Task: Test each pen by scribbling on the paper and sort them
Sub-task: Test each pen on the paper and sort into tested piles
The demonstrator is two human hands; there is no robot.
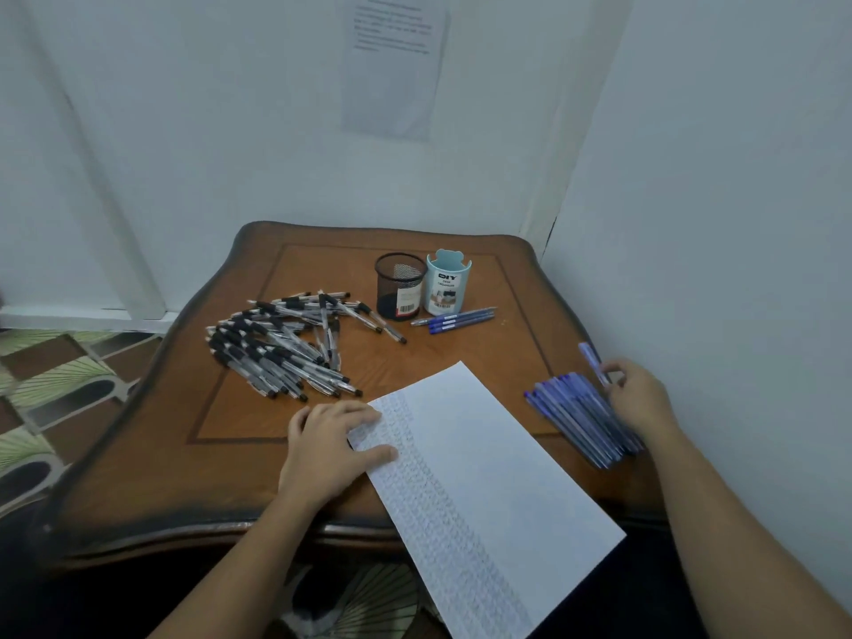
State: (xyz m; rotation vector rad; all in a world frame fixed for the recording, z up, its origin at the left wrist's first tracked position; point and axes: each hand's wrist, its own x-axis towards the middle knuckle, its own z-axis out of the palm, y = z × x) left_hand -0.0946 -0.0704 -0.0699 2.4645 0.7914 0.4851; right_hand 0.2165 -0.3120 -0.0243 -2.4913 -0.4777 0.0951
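pinching one blue pen (591, 359) between the curled fingertips of the right hand (638, 398), holding it tilted up just above the blue pile (581, 422) near the right edge of the table (507, 279). pressing the paper (488, 477) down with the straight, slightly spread fingers of the left hand (336, 445), resting on the sheet's upper left corner.

showing dense rows of scribbles down the paper's left half, the right half looking nearly blank; judging from that, many pens already tested. lying loose left of centre, a large heap of black-grip pens (281, 343); tested or waiting, not possible to tell. lying just beside the cups, a few blue pens (454, 319) set apart. no pens sticking out of the mesh cup (400, 285) or the pale blue cup (448, 283), so sorting into holders probably remaining.

reading "diy desk organizer" on the pale blue cup; showing a barcode sticker on each. wall notice (396, 62) being too blurred to read.
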